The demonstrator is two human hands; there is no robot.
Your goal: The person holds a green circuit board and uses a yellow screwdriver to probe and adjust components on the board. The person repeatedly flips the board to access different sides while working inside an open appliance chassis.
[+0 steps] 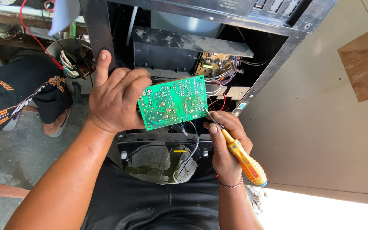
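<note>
Green circuit board (pixel 173 101) sat pinched in the left hand (pixel 115 100), fingers clamped on its left edge, over the open cabinet (pixel 273 64). Right hand (pixel 226 142) gripped a yellow screwdriver (pixel 240 155), whose tip touched the board's right edge; slipping might scratch traces.

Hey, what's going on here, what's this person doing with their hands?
A person is working at an opened black appliance cabinet. The left hand holds a green circuit board up, solder side toward the camera. The right hand grips a yellow-handled screwdriver, its tip at the board's right edge. Inside the cabinet, another circuit board with bundled wires is visible.
</note>
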